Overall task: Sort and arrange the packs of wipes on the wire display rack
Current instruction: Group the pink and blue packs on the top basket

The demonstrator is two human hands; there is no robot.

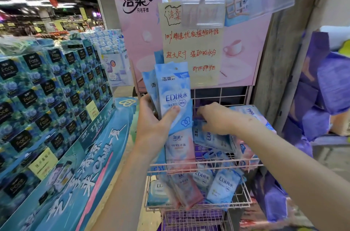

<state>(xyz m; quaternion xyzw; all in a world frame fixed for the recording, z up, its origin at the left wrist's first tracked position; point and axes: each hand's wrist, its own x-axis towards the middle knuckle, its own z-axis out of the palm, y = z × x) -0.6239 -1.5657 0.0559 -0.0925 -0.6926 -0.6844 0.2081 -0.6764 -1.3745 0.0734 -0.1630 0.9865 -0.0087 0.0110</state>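
My left hand (153,126) grips a small stack of blue wipe packs (173,90), held upright above the upper basket of the pink wire rack (206,165). My right hand (217,119) reaches into that basket, fingers curled down onto a blue pack (210,137) lying there. A pink-and-blue pack (180,151) stands at the basket's left front. Further blue packs (223,187) and a pink pack (186,191) lean in the lower basket (244,204).
A pink brand board (138,28) with a handwritten yellow sign (191,49) rises behind the rack. A large display of dark blue tissue boxes (47,88) fills the left. Purple packages (322,87) crowd the right side.
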